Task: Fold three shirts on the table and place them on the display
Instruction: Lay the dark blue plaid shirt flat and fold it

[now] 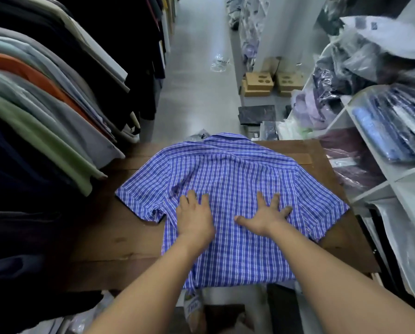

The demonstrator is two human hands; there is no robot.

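Seeing hanging garments [45, 104] at far left, overlapping the edge of the brown counter [110, 242]. Got the blue checked shirt [237, 169] spread flat mid-counter, collar at the far edge, sleeves out to both sides, hem draped over the near edge. Pressing its lower half with left hand [194, 218] flat, fingers [192, 197] fairly close, and right hand [265, 216] flat, splayed wide, neither gripping anything; white shelves [370, 191] of bagged clothes at far right.

Matt checked cloth shirt [230, 179] on a dark, grainy wooden table [115, 247].
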